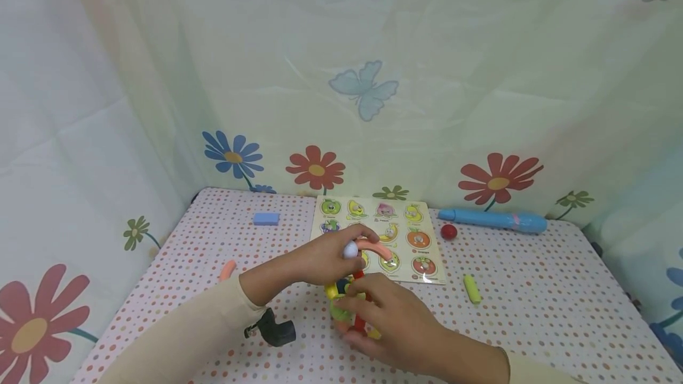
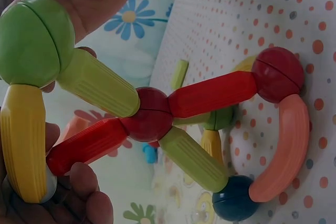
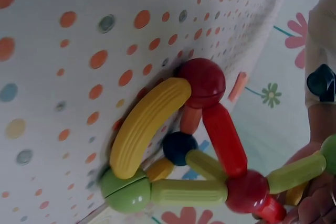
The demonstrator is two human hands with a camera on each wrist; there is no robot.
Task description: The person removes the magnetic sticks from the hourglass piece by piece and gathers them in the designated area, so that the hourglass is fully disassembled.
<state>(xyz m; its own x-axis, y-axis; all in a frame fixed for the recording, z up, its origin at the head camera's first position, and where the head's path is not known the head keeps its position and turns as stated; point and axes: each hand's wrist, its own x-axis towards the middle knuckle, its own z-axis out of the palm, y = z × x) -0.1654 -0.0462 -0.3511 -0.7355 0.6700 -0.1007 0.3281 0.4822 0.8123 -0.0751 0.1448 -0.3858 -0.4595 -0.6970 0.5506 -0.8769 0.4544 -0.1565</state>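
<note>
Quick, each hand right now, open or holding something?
Left hand: closed, holding the small round white ball.
Right hand: closed, holding the multicoloured ball-and-rod toy.

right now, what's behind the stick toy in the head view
A fruit picture sheet lies behind it on the dotted table. The left hand and stick toy hide some pictures at its lower left.

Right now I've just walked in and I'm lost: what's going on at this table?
A person is handling a toy frame of colourful rods and balls with both bare hands. The left hand grips a white ball at the top, where a coral curved rod sticks out. The right hand holds the frame lower down, by a green ball. Beyond lies a fruit-picture card; a lime rod and blue block lie apart.
</note>
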